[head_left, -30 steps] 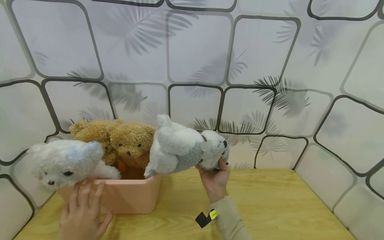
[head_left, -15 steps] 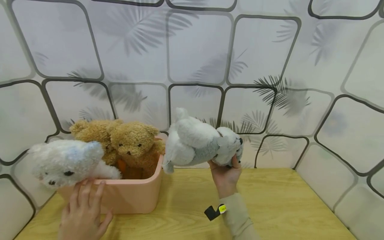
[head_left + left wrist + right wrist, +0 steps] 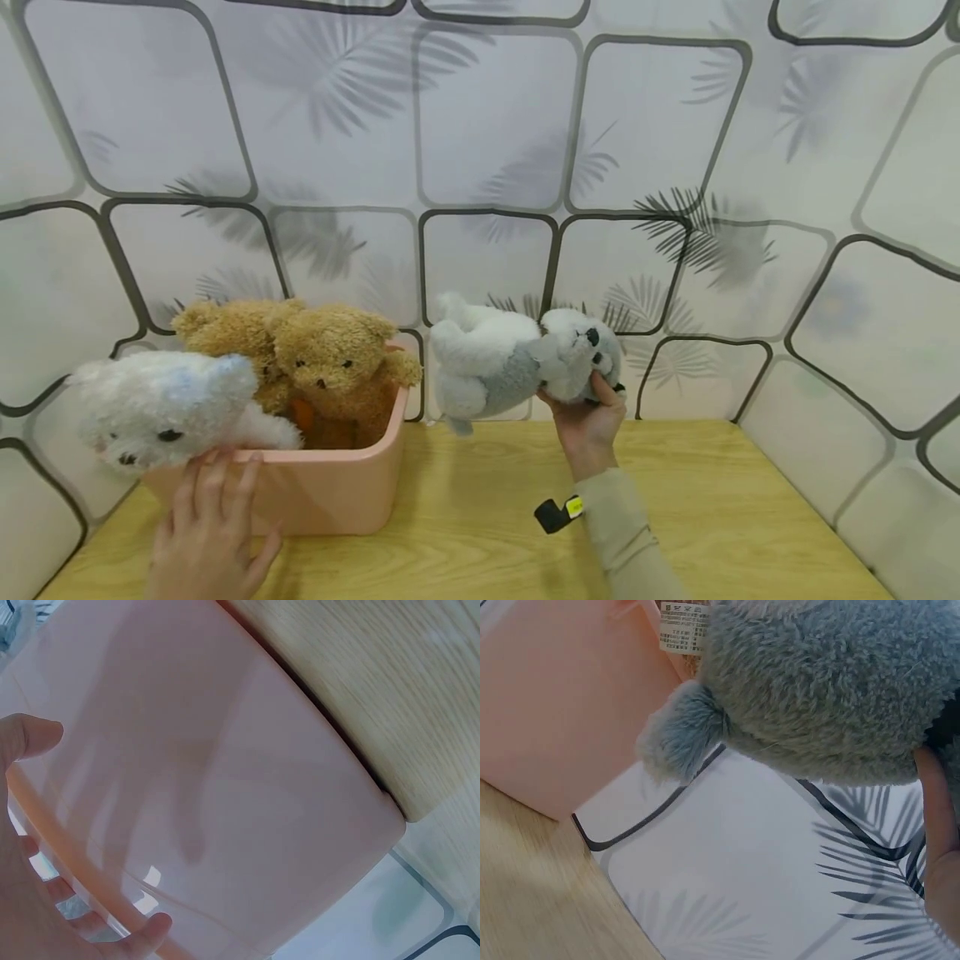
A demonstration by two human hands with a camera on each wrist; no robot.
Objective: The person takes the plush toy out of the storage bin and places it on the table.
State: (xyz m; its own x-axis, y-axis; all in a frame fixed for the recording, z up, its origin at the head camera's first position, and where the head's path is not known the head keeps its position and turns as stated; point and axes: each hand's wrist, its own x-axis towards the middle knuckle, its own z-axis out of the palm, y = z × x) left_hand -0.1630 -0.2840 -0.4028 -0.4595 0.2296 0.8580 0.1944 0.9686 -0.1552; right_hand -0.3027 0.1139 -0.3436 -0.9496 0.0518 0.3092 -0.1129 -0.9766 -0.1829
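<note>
My right hand (image 3: 588, 421) grips a grey and white plush dog (image 3: 483, 362) by its head, thumb against the side of the face. The toy lies sideways above the table, its hind end toward the bin; in the right wrist view its grey furry back (image 3: 817, 697) and tail show. My left hand (image 3: 206, 521) rests at the front of a pink plastic bin (image 3: 322, 492), fingertips hooked over the rim and thumb apart on the outer wall, as the left wrist view also shows. Just above those fingertips, a white plush toy (image 3: 168, 404) with a bluish ear leans over the rim.
Two brown teddy bears (image 3: 330, 350) sit in the bin behind the white toy. The bin stands at the left of a wooden table (image 3: 465, 508). A patterned wall covering (image 3: 487, 150) closes off the back and sides. A black strap piece (image 3: 553, 517) sticks out from my right sleeve.
My right hand has moved right with the plush dog, away from over the bin's right rim, and its face has turned more toward me. The left hand has stayed put.
</note>
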